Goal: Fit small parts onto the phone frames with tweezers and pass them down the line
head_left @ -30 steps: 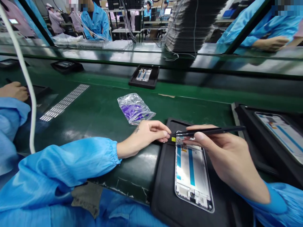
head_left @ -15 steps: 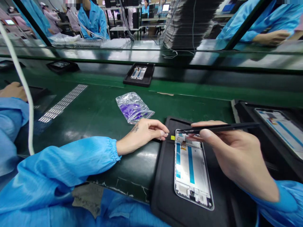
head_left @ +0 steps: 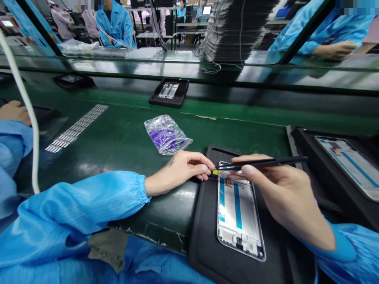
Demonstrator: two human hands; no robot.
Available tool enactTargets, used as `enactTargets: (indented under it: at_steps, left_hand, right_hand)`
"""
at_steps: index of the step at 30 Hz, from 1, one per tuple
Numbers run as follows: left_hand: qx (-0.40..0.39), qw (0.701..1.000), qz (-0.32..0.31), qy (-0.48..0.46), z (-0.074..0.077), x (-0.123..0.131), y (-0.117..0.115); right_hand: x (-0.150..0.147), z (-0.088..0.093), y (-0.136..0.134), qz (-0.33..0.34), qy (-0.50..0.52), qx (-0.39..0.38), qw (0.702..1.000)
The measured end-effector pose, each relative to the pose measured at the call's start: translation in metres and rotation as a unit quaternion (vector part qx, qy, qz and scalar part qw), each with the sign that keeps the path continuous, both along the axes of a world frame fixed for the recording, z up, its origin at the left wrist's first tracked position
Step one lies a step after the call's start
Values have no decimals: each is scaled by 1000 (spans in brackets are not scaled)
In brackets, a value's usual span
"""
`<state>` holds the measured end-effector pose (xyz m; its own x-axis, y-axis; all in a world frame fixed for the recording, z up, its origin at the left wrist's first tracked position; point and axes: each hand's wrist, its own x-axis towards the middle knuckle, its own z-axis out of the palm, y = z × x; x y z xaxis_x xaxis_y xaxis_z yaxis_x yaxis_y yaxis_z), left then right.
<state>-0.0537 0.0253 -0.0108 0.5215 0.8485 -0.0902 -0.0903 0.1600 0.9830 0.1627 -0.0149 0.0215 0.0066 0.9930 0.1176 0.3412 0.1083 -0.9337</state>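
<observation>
A silver phone frame (head_left: 244,217) with blue strips lies in a black tray (head_left: 204,228) at the table's front edge. Above its upper end, my right hand (head_left: 281,189) grips black tweezers (head_left: 266,161), whose tips point left and meet the fingertips of my left hand. My left hand (head_left: 186,169) is pinched at the tray's upper left edge; anything between its fingertips is too small to name. Beside those fingertips a yellow tab (head_left: 215,172) shows at the frame's corner. A clear bag with purple pieces (head_left: 167,136) rests just beyond my left hand.
At the right stands another black tray with a phone frame (head_left: 349,163). A further tray (head_left: 168,92) sits on the belt at the back. A sticker strip (head_left: 77,128) lies left. A white cable (head_left: 25,106) hangs at the left, near another person's hand (head_left: 14,112).
My right hand and the tweezers have moved left, bringing the tips from the frame's top to my left fingertips. The tray on the belt has shifted slightly left.
</observation>
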Motion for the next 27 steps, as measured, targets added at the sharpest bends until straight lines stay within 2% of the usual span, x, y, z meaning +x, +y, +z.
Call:
enactTargets:
  at_steps: [5,9,18,22,25,27]
  left_hand:
    - [-86,994,53,-43,1,3,-6]
    - [-102,991,63,-53,-1,5,-8]
    - [-25,999,42,-6,-2,4,-7]
    - [-25,999,35,-16,-4,3,-6]
    - [-23,999,22,-18,-5,2,-4]
    - [16,1000,9,9,-3,1,-3]
  right_hand:
    - [-1,-1,0,-5,1,3,1000]
    - [-7,-1,0,-11,4,-6,1000]
    - [-12,8,3,13,-33,-25,999]
    - [-11,8,3,10,-36,-26,999]
    - [-8,7,4,5,-56,-11,998]
    - [-6,7,4,7,-80,11,997]
